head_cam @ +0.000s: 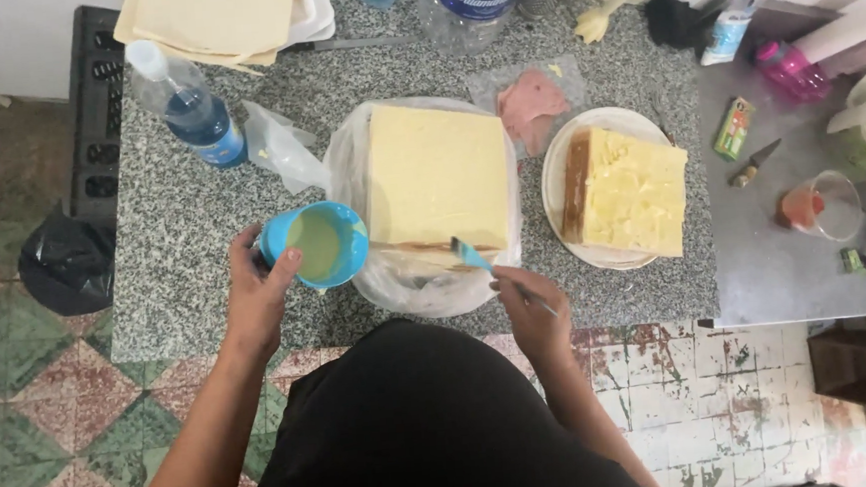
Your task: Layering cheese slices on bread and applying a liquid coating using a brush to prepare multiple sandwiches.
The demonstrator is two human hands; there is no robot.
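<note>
My left hand grips a blue cup of pale greenish-yellow liquid, tilted a little toward me at the counter's front edge. My right hand holds a small brush with a blue head, its tip touching the near edge of a square stack of pale crustless bread. That stack rests on a clear plastic bag. To the right, a white plate carries a second stack of bread with a yellowish spread on top.
On the speckled grey counter lie a blue-labelled plastic bottle, more pale sheets at the back, and ham in a clear wrap. A metal table at right holds a knife, a glass and a pink bottle.
</note>
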